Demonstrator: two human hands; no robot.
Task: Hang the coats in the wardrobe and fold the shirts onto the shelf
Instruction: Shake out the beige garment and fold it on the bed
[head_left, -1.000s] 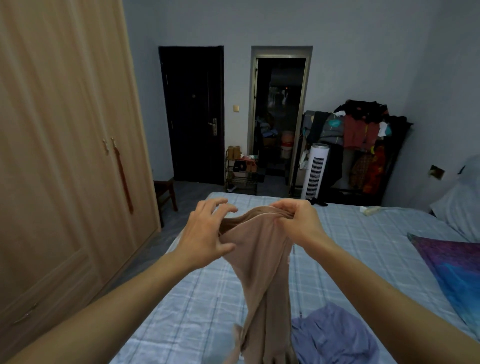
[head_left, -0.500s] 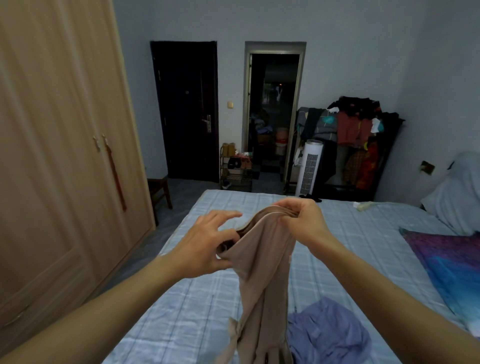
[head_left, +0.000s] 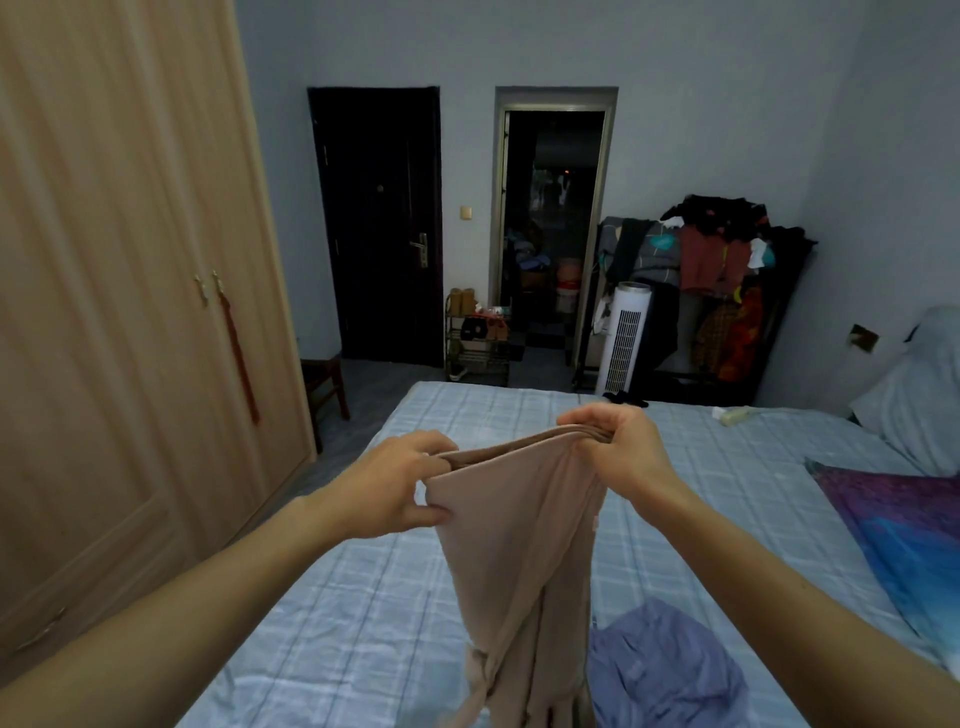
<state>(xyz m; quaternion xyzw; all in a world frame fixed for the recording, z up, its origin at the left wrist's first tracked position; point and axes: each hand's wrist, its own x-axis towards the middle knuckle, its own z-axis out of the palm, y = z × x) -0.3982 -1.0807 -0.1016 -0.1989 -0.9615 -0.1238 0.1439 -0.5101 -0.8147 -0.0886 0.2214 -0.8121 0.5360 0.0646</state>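
Both forearms are extended forward over the bed, hands level and apart. My left hand pinches the left end of the beige garment's top edge, thumb beneath, fingers curled over. My right hand, set slightly higher, grips the right end in bunched folds. The garment hangs from both hands above the middle of the bed, its lower part trailing toward the near edge. A crumpled lilac shirt lies by the near edge, just right of it. The wardrobe stands closed to the left. Compared with half a second ago, my hands have separated and the top edge is drawn out between them.
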